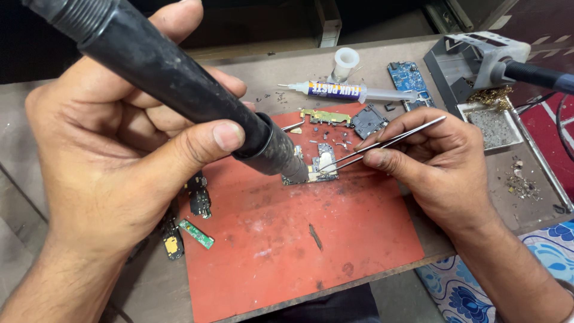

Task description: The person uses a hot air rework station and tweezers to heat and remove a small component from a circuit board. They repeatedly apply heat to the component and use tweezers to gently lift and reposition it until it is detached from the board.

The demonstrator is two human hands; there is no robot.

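Right between both hands, mid-mat, the board point(315, 167) is sat on the red mat point(299, 239). It's approached from upper left by the hot-air wand point(179, 90), wrapped tight in the left hand point(113, 161), nozzle just over the board's left edge. From the right, tweezers point(382, 143) are pinched in the right hand point(430, 161), long axis slanting down-left, tips touching the board. Neither hand is clearly nearer.
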